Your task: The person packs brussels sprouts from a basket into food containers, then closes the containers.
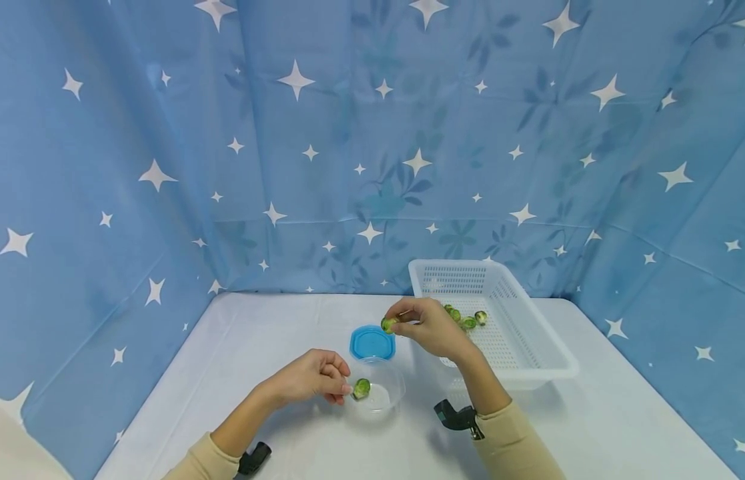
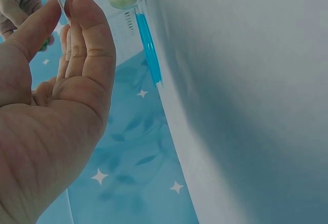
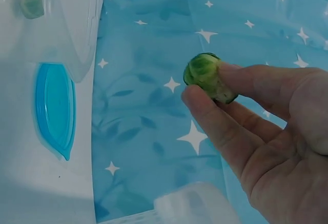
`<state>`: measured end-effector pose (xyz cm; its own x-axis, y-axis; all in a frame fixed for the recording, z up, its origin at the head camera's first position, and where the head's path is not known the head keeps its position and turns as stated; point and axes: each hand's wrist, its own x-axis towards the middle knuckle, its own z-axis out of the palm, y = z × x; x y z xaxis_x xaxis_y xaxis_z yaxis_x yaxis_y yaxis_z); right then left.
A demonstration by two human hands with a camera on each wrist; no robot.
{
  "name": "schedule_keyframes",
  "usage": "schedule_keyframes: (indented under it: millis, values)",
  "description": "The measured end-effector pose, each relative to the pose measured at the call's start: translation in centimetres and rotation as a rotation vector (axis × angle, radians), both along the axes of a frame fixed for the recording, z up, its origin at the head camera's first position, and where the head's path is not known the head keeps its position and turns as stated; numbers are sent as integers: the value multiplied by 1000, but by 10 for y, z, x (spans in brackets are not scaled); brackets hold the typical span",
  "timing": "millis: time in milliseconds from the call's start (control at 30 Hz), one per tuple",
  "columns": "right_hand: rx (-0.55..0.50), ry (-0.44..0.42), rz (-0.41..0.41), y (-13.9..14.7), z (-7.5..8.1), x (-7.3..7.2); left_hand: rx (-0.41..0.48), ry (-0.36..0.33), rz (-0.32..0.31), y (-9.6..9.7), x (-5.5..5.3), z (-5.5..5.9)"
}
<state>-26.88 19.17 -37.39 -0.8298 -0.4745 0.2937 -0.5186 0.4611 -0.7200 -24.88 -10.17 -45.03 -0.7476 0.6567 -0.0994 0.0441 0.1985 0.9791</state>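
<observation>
A Brussels sprout (image 3: 207,75) is pinched between the thumb and fingers of my right hand (image 1: 429,327), held up in the air near the basket's left side. My left hand (image 1: 315,379) pinches the rim of a clear plastic container (image 1: 389,395) on the table, thumb on one side and fingertips on the other, as the left wrist view shows. Inside that container lies one Brussels sprout (image 1: 361,389). Just behind it lies a blue lid (image 1: 372,343), flat on the table.
A white slotted basket (image 1: 531,333) stands at the back right, holding several Brussels sprouts (image 1: 468,323) toward its left side. The table (image 1: 276,320) has a white cover. Blue curtains with white stars (image 1: 324,167) hang behind and along both sides.
</observation>
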Motion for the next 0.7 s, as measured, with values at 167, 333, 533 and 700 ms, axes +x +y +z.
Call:
schedule_keyframes:
  millis: [167, 333, 533, 700]
  values:
    - [88, 15, 77, -5, -3, 2, -7, -1, 6, 1, 0, -1]
    - [158, 23, 153, -10, -5, 5, -9, -7, 8, 1, 1, -1]
    - [200, -36, 194, -15, -8, 7, -6, -5, 3, 0, 0, 0]
    - [266, -56, 266, -18, -10, 7, -9, -7, -3, 0, -2, -1]
